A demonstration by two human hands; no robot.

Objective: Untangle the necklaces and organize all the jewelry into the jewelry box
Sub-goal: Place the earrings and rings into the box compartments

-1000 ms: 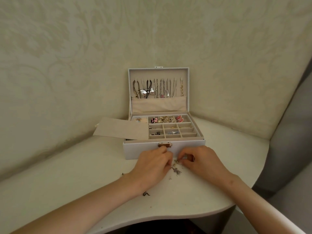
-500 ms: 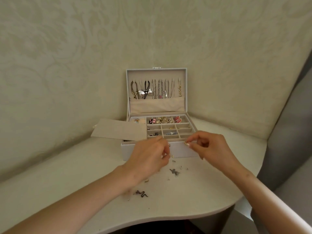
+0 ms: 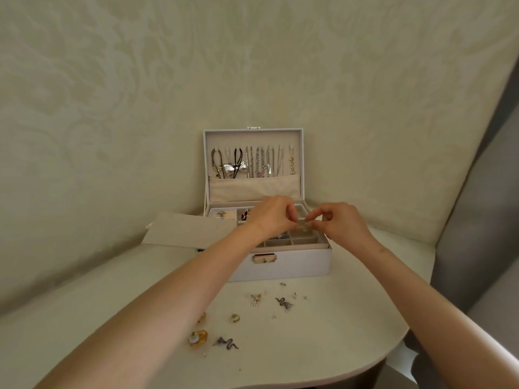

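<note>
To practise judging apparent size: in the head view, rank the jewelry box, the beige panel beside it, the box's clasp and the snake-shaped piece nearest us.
1. jewelry box
2. beige panel
3. clasp and snake-shaped piece: look alike; the snake lies nearer the camera, so unranked.

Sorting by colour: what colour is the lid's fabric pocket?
The pocket is plain beige; head view.

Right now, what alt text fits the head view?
Left hand and right hand pinch a tiny piece between them above the open jewelry box. Necklaces hang inside its lid; loose pieces lie on the table in front.
</note>
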